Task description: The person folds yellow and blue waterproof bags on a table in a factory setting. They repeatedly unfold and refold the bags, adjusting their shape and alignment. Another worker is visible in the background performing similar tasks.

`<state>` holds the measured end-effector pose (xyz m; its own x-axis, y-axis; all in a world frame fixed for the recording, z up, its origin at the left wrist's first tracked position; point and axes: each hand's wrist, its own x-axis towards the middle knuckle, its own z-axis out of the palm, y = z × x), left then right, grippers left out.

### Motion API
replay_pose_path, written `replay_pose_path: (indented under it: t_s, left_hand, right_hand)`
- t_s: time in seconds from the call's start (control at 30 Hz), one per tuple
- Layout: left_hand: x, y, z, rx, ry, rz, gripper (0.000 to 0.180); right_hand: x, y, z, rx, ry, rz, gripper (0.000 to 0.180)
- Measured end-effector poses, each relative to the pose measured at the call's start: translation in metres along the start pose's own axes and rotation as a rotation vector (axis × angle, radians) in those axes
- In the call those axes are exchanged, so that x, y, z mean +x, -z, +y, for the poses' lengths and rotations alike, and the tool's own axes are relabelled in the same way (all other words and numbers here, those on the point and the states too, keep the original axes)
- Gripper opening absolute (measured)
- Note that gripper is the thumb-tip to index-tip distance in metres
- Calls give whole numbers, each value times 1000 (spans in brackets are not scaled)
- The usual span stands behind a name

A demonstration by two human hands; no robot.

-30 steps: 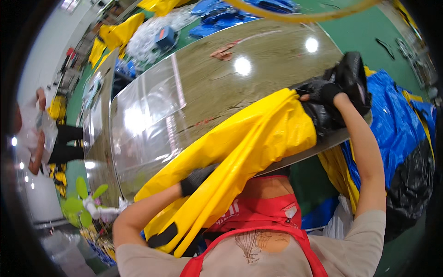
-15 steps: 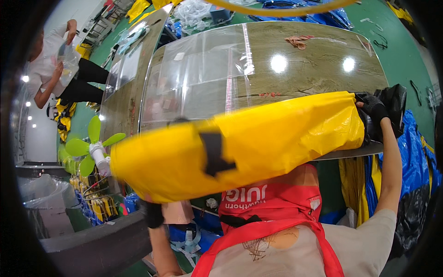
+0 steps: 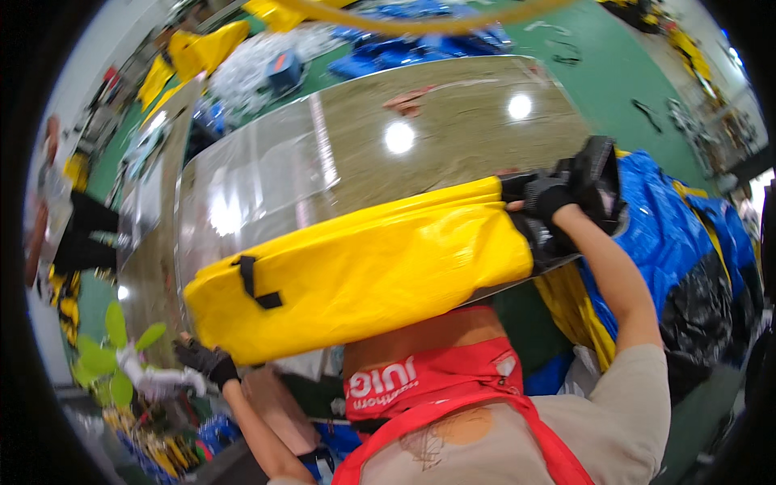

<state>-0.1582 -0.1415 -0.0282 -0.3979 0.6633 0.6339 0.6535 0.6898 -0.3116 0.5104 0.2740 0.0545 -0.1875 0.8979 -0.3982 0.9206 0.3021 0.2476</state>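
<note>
A long folded yellow plastic sheet [image 3: 364, 275] with a black end [image 3: 594, 174] lies along the near side of the table. A black strap [image 3: 257, 283] shows on its upper face at the left. My right hand [image 3: 550, 196], in a dark fingerless glove, is closed on the sheet's black end, with the thumb by the yellow edge. My left hand [image 3: 207, 361], gloved too, sits just off the sheet's near left corner. Its fingers are stretched out and somewhat blurred, and nothing shows in them.
Clear plastic film [image 3: 250, 162] covers the left of the wood-patterned table [image 3: 461, 133]. Close to my left hand stands a green-bladed fan [image 3: 121, 347]. Blue sheets [image 3: 655, 218] hang at the right. Another person [image 3: 61, 210] stands at the far left.
The yellow sheet has come down flatter onto the table, and its left end is let go by my left hand. My right hand keeps hold of the black end. The view has turned.
</note>
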Motion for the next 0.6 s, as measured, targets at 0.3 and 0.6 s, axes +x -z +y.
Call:
replay_pose_path:
  t_s: [0.3,0.6]
  left_hand:
    - [59,215,431,-920,-1020,-419,83]
    - [54,202,443,-904,-1052,-438,96]
  right_hand:
    - [-46,80,25,-76,110,98,78]
    - [-47,-11,185,362,373,277,64]
